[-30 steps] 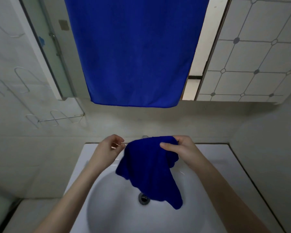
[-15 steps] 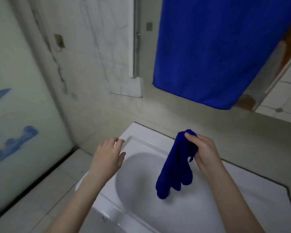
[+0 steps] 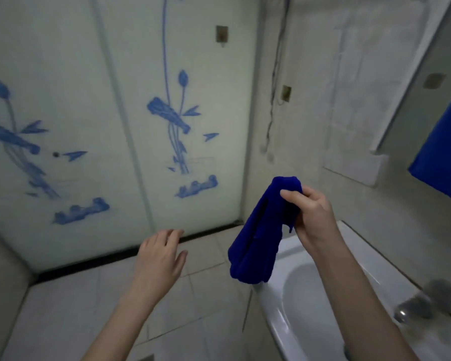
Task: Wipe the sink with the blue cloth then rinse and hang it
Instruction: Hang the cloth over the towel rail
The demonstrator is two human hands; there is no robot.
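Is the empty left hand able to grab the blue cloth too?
Probably yes. The left hand is open and holds nothing, and only bare air lies between it and the blue cloth hanging from the right hand. The cloth's lower end dangles free beside the sink rim, toward the left hand.

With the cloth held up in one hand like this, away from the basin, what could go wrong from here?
1. The blue cloth hangs from a pinch of the right hand alone; the left hand is open and apart, so it could slip.
2. Its lower end hangs past the sink rim, over the floor tiles; if wet, it may drip there.
3. No hook is clearly identifiable in this blurred view, so the hanging reach may miss.
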